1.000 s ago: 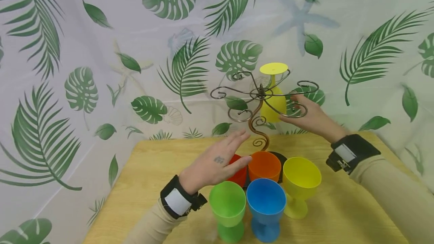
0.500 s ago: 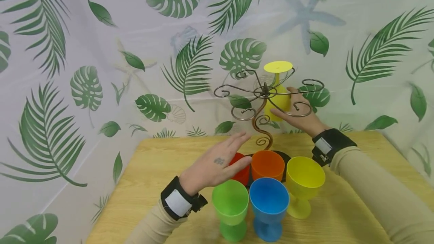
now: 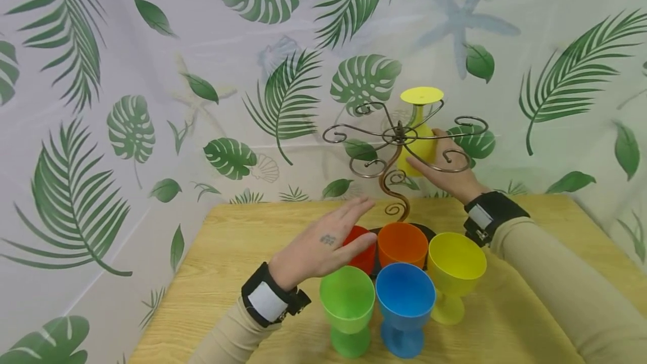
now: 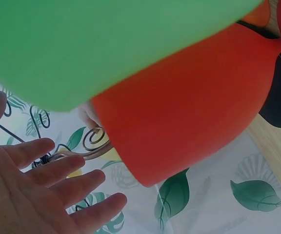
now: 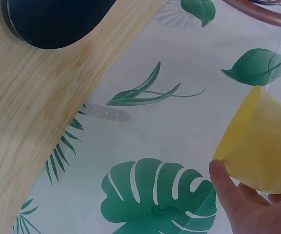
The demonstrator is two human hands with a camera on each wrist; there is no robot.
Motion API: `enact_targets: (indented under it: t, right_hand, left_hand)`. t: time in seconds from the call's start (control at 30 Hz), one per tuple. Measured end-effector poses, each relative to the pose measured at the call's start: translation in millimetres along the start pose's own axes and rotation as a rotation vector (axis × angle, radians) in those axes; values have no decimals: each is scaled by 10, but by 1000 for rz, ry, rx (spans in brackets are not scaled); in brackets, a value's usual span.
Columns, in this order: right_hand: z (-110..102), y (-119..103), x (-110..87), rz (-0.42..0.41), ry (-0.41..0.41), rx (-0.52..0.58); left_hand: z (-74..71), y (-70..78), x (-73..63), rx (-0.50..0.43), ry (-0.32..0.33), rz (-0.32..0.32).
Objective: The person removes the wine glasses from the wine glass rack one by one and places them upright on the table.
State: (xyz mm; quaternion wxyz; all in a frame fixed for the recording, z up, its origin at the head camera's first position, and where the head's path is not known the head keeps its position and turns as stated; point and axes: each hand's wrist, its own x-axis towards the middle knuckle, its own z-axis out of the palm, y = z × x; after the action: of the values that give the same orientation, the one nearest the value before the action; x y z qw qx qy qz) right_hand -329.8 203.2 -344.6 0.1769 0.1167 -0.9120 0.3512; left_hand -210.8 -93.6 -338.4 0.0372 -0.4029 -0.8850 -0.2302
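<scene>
My right hand [image 3: 455,176] holds the bowl of an upside-down yellow goblet [image 3: 422,96] at the back of a wire stemware rack [image 3: 399,135]. The goblet's flat foot faces up, and its stem is beside a curled rack arm. In the right wrist view, fingers and thumb lie round the yellow bowl [image 5: 265,146], near its rim. My left hand [image 3: 318,246] is held with fingers extended over the table, overlapping a red goblet [image 3: 361,260] in the head view. Nothing is in that palm [image 4: 33,195] in the left wrist view.
An orange goblet [image 3: 402,243] stands by the rack's black base [image 3: 424,232]. Nearer are upright green [image 3: 349,299], blue [image 3: 406,296] and yellow [image 3: 456,263] goblets on the wooden table [image 3: 242,229]. A leaf-patterned sheet [image 3: 298,100] hangs behind.
My right hand has shifted left, with its fingers further round the yellow goblet's bowl. The goblet stays at the rack's back arm. My left hand keeps its pose; the head view has shifted slightly.
</scene>
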Motion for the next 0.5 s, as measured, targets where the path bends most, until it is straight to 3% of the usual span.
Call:
enact_targets:
  t: [0.23,0.5]
  right_hand:
    - [2,81,-71,-12,33,10]
    - [-38,52,-82,28,-8,134]
  left_hand:
    - [48,-18,-29,-10,-28,10]
    - [53,-34,-27,-27,-41,-7]
